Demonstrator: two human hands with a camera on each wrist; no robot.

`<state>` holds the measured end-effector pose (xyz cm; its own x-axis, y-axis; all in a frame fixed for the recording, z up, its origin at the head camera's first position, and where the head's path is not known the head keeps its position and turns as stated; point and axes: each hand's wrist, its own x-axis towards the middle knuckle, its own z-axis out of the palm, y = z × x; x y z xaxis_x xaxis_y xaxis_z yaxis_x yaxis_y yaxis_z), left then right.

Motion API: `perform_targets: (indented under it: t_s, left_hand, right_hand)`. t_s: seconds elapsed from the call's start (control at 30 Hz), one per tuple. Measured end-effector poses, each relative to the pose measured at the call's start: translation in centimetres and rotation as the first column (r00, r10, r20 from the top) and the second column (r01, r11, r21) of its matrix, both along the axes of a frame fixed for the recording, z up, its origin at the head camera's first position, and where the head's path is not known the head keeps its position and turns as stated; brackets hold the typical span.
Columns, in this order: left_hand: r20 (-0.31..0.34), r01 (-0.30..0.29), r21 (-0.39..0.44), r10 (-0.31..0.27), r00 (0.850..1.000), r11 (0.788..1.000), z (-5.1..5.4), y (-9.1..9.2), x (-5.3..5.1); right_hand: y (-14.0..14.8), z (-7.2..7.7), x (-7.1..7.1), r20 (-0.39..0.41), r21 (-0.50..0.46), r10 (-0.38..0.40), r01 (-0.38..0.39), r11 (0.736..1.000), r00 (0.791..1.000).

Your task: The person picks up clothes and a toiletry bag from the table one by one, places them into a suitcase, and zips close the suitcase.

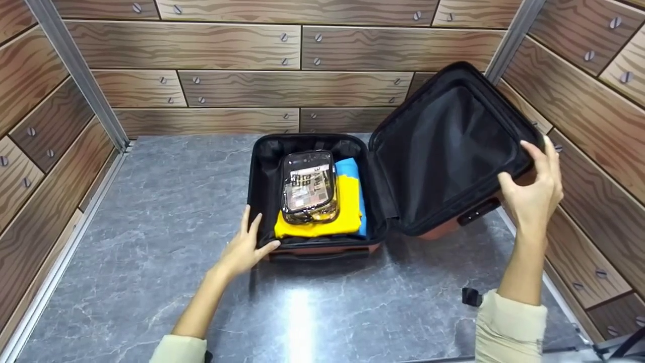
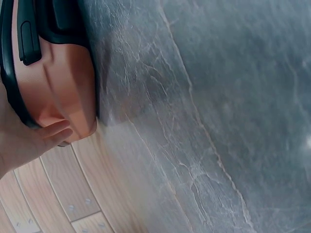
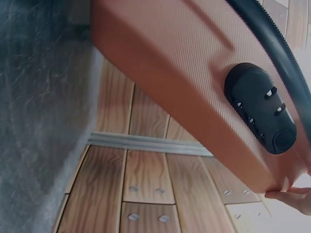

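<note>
A suitcase with a salmon-coloured shell (image 2: 63, 82) lies opened out on the grey surface. Its lid (image 1: 448, 146) leans up and to the right. My right hand (image 1: 536, 189) grips the lid's free corner between thumb and fingers. With fingers spread, my left hand (image 1: 244, 249) rests on the near left corner of the base (image 1: 258, 191). Inside the base, a clear toiletry bag with black trim (image 1: 308, 184) sits on folded yellow cloth (image 1: 350, 201). Folded blue cloth (image 1: 347, 165) shows beneath the yellow. A black combination lock (image 3: 260, 107) is on the lid's side.
Wood-patterned walls (image 1: 242, 88) with metal corner strips (image 1: 85, 75) enclose the grey marbled surface (image 1: 151, 212) at the back and both sides. The raised lid stands close to the right wall (image 1: 579, 166).
</note>
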<state>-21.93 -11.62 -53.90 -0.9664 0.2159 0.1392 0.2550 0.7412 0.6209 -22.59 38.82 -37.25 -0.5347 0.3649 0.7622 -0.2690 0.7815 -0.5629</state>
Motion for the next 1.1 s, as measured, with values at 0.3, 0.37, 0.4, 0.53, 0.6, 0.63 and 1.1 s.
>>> perform_targets:
  t_s: [0.3, 0.37, 0.4, 0.53, 0.6, 0.63, 1.1]
  left_hand:
    - [-0.016, 0.004, 0.013, -0.004, 1.0, 1.0, -0.1, 0.0, 0.1]
    - [-0.02, 0.004, 0.018, -0.004, 1.0, 1.0, -0.1, 0.0, 0.0]
    - [-0.019, 0.005, 0.02, -0.004, 1.0, 1.0, -0.1, 0.0, 0.0]
    - [-0.016, 0.003, 0.026, -0.003, 1.0, 1.0, -0.1, 0.0, 0.0]
    - [-0.015, 0.004, 0.029, -0.004, 1.0, 1.0, -0.1, 0.0, -0.1]
    - [-0.015, 0.005, 0.03, -0.004, 1.0, 1.0, -0.2, 0.0, -0.1]
    - [-0.012, 0.011, 0.027, -0.011, 1.0, 1.0, -0.1, 0.1, 0.0]
  right_hand:
    - [-2.3, 1.4, 0.0, -0.01, 0.105, -0.013, 0.014, 0.994, 1.0]
    - [-2.6, 1.5, 0.0, -0.025, 0.122, -0.011, 0.014, 0.992, 1.0]
    - [-2.8, 1.6, 0.0, -0.029, 0.126, -0.01, 0.014, 0.992, 1.0]
    - [-3.3, 1.7, 0.0, -0.039, 0.145, -0.013, 0.019, 0.989, 0.999]
    - [-3.5, 1.8, 0.0, -0.043, 0.154, -0.014, 0.02, 0.988, 0.999]
    - [-3.6, 1.8, 0.0, -0.045, 0.159, -0.013, 0.02, 0.987, 0.999]
    - [-5.6, 2.5, 0.2, -0.067, 0.242, 0.006, 0.01, 0.97, 0.998]
